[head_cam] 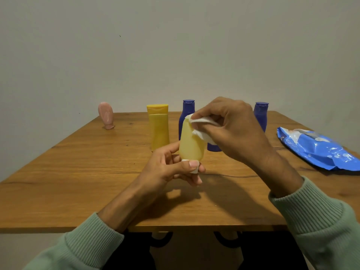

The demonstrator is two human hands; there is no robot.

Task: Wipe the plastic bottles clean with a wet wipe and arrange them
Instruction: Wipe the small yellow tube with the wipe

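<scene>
My left hand (171,168) pinches the white cap end of a pale yellow bottle (190,147), held cap-down above the middle of the wooden table (78,172). My right hand (233,129) grips a white wet wipe (202,121) and presses it against the bottle's upper end. Behind them stand a darker yellow bottle (158,127), a blue bottle (188,110) partly hidden by the held one, and a second blue bottle (261,114) behind my right hand. A pink bottle (106,115) stands cap-down at the far left.
A blue pack of wet wipes (315,149) lies on the table at the right, near the edge. A plain wall rises right behind the table's far edge. Dark curved table legs (161,238) show below the front edge.
</scene>
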